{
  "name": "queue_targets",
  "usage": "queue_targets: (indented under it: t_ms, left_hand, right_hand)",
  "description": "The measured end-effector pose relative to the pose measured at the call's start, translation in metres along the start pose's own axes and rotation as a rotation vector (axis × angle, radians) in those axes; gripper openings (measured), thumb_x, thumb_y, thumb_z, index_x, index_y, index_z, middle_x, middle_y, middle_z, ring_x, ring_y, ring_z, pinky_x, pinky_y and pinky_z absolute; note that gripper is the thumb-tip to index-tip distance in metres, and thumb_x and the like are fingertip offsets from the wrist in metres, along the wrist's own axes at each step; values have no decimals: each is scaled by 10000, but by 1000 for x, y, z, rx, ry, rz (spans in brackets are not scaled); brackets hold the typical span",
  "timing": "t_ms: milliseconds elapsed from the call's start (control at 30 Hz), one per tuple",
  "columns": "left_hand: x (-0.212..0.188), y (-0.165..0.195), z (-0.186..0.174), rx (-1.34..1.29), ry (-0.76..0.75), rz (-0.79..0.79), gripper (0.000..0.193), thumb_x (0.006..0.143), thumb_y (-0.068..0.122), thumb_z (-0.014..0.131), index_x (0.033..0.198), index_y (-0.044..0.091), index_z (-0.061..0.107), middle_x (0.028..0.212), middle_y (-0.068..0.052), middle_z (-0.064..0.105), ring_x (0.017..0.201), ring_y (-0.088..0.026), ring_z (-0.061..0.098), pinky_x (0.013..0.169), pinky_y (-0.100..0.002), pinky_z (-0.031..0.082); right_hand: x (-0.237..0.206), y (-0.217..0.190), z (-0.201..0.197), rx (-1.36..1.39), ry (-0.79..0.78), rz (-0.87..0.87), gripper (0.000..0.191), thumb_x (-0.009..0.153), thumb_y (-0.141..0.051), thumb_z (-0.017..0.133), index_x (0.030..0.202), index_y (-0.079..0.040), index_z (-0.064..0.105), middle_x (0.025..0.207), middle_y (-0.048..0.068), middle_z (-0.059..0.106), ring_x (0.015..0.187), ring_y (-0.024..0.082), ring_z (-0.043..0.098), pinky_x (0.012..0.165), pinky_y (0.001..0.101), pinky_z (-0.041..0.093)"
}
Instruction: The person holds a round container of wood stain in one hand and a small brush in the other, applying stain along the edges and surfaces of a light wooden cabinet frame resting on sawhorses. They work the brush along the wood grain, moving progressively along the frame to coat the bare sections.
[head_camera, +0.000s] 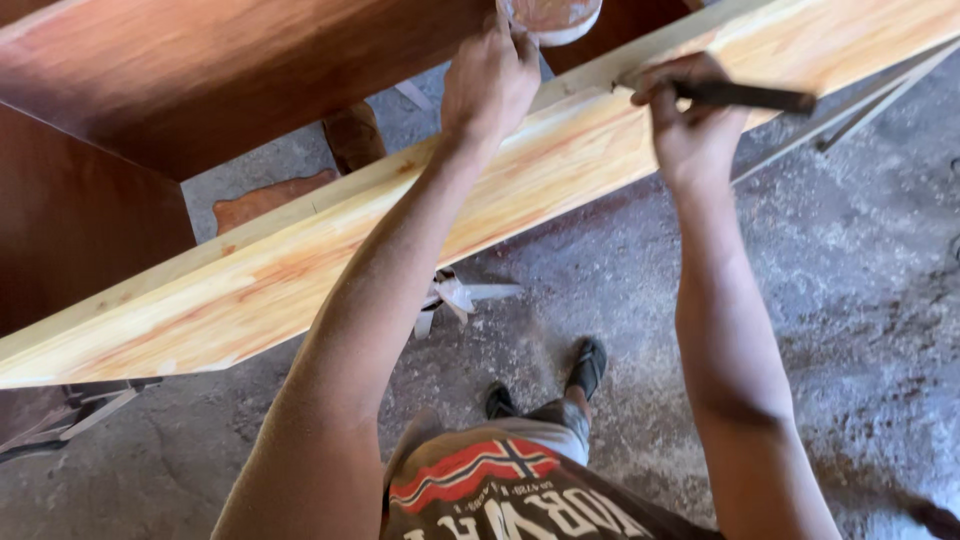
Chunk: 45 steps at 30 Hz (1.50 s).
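The person is leaning over a long light wooden board (330, 250) that is lying slanted above the dusty grey floor (850, 300). The left hand (490, 80) is reaching up and closing its fingers around a small round tub (550, 18) at the board's far edge. The right hand (690, 125) is gripping a dark brush handle (745, 96) tightly, pressing it onto the board. A dark brown cabinet (150, 90) is standing just behind.

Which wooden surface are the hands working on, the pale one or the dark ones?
The pale glossy board running diagonally across the view. The right hand holds a dark tool on it; the reddish-brown panels sit behind, untouched.
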<state>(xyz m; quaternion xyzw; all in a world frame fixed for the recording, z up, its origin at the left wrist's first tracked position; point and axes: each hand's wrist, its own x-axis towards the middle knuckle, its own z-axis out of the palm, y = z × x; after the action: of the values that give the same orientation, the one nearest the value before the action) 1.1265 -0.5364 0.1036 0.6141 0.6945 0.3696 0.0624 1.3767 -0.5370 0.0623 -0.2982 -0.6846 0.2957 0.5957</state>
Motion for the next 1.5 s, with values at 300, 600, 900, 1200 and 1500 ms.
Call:
queue_targets:
  t_ms: [300, 600, 900, 1200, 1500]
  left_hand:
    - [2, 5, -7, 16, -82, -52, 310, 1009, 295, 513, 1106, 13, 597, 818, -229, 736, 758, -409, 742, 662, -534, 584]
    - [2, 2, -6, -26, -27, 20, 308, 972, 312, 562, 1057, 21, 619, 813, -206, 750, 748, -404, 745, 667, -531, 584]
    - [1, 4, -2, -32, -65, 9, 286, 1004, 291, 504, 1038, 48, 650, 862, -199, 754, 792, -386, 767, 720, -507, 615]
    - [1, 5, -7, -15, -47, -18, 296, 999, 285, 536, 1093, 15, 613, 845, -238, 737, 780, -422, 740, 687, -526, 586]
    - [-1, 0, -7, 1, -54, 3, 289, 968, 303, 580, 1078, 39, 626, 871, -214, 755, 809, -423, 733, 720, -543, 565]
  right_hand:
    - [-4, -6, 5, -11, -38, 24, 88, 1076, 132, 591, 1070, 45, 600, 1011, 110, 692, 930, 158, 716, 887, 274, 588]
    - [25, -20, 2, -802, -138, -385, 134, 957, 74, 727, 922, -21, 640, 816, 110, 708, 773, 214, 683, 794, 376, 539]
    - [-2, -4, -12, -177, -128, -101, 122, 1038, 157, 636, 1079, 42, 641, 977, 146, 726, 937, 202, 752, 831, 316, 600]
    - [-27, 16, 12, -373, 187, -232, 33, 1095, 47, 642, 1118, 23, 646, 1019, 155, 719, 889, 210, 707, 797, 320, 592]
    - [-50, 14, 43, -41, 329, 10, 121, 1102, -95, 716, 1153, 12, 690, 978, 51, 700, 809, 84, 561, 708, 242, 434]
